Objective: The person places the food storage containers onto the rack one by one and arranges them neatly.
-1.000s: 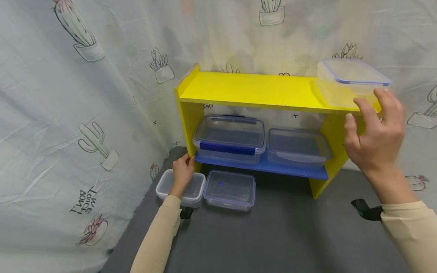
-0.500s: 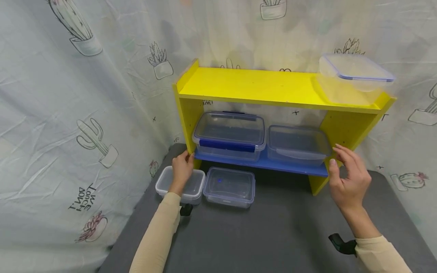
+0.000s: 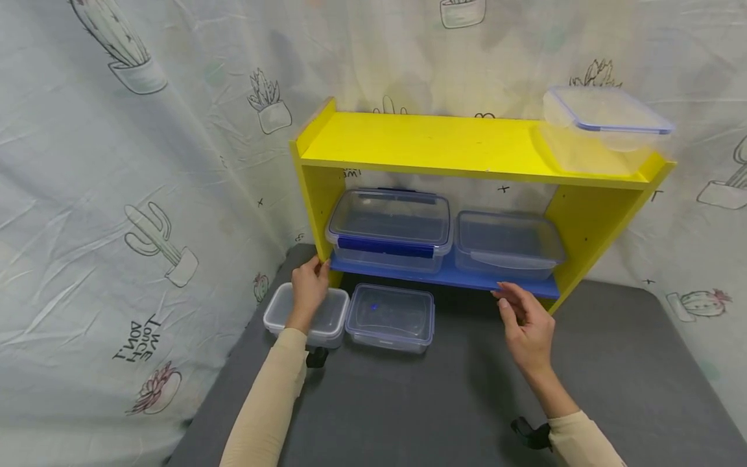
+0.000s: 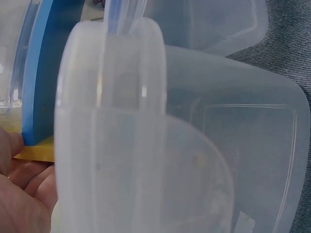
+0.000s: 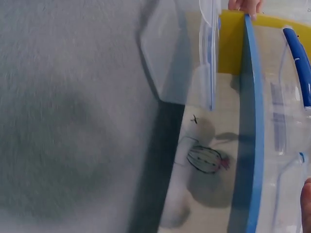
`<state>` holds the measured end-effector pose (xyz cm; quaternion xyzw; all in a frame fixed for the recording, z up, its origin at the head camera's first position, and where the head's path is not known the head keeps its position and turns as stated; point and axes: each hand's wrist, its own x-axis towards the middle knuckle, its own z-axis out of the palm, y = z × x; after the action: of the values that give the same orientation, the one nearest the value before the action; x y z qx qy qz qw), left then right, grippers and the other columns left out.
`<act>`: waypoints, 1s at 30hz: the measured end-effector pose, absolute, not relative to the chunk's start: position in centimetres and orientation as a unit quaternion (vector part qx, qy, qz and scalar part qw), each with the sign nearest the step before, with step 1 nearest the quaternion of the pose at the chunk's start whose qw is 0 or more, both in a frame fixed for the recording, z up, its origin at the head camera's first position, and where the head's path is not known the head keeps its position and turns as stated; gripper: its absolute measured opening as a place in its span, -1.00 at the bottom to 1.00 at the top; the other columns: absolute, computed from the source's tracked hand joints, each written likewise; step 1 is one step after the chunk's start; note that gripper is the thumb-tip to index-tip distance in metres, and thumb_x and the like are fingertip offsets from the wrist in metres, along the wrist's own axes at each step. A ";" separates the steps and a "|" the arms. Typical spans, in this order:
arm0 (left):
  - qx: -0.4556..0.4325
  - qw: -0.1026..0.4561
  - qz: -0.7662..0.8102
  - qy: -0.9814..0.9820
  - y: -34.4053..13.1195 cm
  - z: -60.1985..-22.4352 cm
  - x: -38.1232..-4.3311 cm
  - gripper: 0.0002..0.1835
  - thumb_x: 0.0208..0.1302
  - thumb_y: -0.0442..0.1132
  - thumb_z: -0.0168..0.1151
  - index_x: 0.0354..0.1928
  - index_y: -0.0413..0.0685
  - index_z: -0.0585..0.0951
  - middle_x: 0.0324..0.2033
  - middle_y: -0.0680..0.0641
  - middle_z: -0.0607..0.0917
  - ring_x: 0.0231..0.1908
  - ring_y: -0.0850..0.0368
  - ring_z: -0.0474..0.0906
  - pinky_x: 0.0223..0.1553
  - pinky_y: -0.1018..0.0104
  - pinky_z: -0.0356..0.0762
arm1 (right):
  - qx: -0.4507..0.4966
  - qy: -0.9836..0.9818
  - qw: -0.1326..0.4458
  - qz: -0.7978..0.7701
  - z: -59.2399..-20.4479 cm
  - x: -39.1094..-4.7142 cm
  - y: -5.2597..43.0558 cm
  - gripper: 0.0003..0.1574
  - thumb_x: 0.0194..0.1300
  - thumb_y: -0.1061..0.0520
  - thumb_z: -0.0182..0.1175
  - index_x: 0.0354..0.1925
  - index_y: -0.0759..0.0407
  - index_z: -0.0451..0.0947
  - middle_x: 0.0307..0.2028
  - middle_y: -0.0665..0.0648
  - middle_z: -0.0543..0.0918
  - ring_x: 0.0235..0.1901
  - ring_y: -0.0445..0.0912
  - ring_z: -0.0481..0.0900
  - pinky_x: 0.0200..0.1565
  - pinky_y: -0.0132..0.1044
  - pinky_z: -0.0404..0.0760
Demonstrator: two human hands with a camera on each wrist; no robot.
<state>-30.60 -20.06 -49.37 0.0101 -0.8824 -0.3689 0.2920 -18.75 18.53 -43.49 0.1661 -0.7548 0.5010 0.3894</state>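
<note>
A small yellow shelf unit (image 3: 432, 139) with a blue lower board (image 3: 467, 277) stands against the curtain. My left hand (image 3: 309, 288) grips the front edge of its left side panel, at the blue board's corner. In the left wrist view, that hand's thumb (image 4: 13, 143) lies by the blue board and its fingers curl behind the yellow panel. My right hand (image 3: 528, 324) is before the blue board's right part, fingers loosely bent and holding nothing. On the blue board sit a clear food container with dark blue clips (image 3: 388, 220) and a plain lidded one (image 3: 510, 240).
On top of the unit, at the right, rests a large clear container with a blue-rimmed lid (image 3: 609, 123). On the grey table (image 3: 420, 408), below the unit's left part, are a white-rimmed container (image 3: 334, 319) under my left wrist and a bluish-rimmed container (image 3: 390, 318).
My right hand has come down from beside the top container, past the right side panel, and leftward to the blue board's front. The left hand keeps its grip on the left panel.
</note>
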 end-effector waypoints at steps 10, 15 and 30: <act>0.012 0.275 -0.371 -0.887 -20.1 -49.4 -30.7 -0.77 0.36 -0.18 0.19 -0.34 -0.21 0.64 -0.63 -0.15 0.62 -0.65 0.03 0.41 -0.60 0.29 0.30 | 0.141 -0.774 0.314 0.531 -46.2 -18.8 16.6 -0.68 0.20 0.53 0.14 -0.05 0.51 0.57 -0.22 0.37 0.69 -0.22 -0.34 0.67 -0.18 -0.61 0.56; 0.010 0.282 -0.369 -0.886 -20.1 -49.4 -30.7 -0.77 0.36 -0.18 0.19 -0.39 -0.20 0.62 -0.66 -0.14 0.59 -0.65 0.02 0.40 -0.59 0.27 0.27 | 0.145 -0.782 0.268 0.544 -48.0 -18.8 15.4 -0.70 0.24 0.49 0.13 -0.04 0.51 0.56 -0.21 0.44 0.69 -0.20 -0.32 0.68 -0.16 -0.64 0.54; 0.026 0.267 -0.368 -0.891 -20.0 -49.5 -30.8 -0.77 0.37 -0.18 0.18 -0.35 -0.21 0.63 -0.59 -0.17 0.65 -0.61 -0.01 0.45 -0.56 0.25 0.33 | 0.043 -0.812 0.118 0.570 -51.9 -19.7 12.4 -0.59 0.33 0.24 0.20 0.11 0.41 0.51 0.06 0.36 0.64 0.00 0.15 0.66 -0.10 -0.53 0.57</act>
<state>-30.82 -20.03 -49.49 0.0259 -0.8906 -0.3675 0.2668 -19.73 12.37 -51.90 0.0434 -0.8118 0.5703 0.1183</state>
